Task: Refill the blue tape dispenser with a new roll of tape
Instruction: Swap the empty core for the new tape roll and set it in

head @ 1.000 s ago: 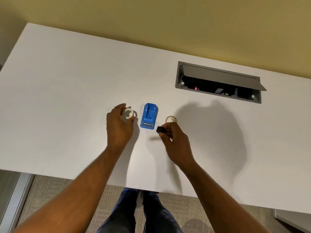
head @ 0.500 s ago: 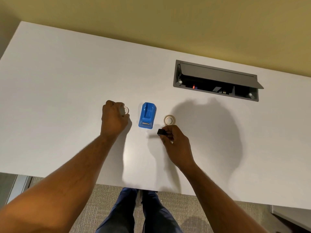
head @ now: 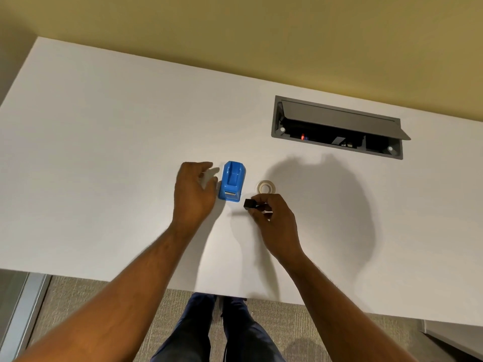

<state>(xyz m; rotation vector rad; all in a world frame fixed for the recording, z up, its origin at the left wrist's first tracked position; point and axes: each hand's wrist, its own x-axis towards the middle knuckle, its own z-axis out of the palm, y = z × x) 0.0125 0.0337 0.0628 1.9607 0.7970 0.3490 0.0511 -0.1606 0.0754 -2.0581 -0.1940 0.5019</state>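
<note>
The blue tape dispenser (head: pixel 232 182) stands on the white desk (head: pixel 104 152), its spool slot bare. Just left of it is my left hand (head: pixel 193 197), fingers spread and tips close to the dispenser's side. A pale blur shows between its thumb and fingers; I cannot tell whether that is the clear empty ring. My right hand (head: pixel 274 220) pinches a small black spindle (head: pixel 250 204) just below and right of the dispenser. The new tape roll (head: pixel 266 186) lies flat on the desk right above that hand.
An open grey cable box (head: pixel 337 126) is sunk into the desk at the back right. The desk's near edge runs just above my legs, and a yellow wall borders the far side.
My left hand set the clear ring down to the left, then opened and swung right toward the dispenser. My right hand kept the black spindle almost in place.
</note>
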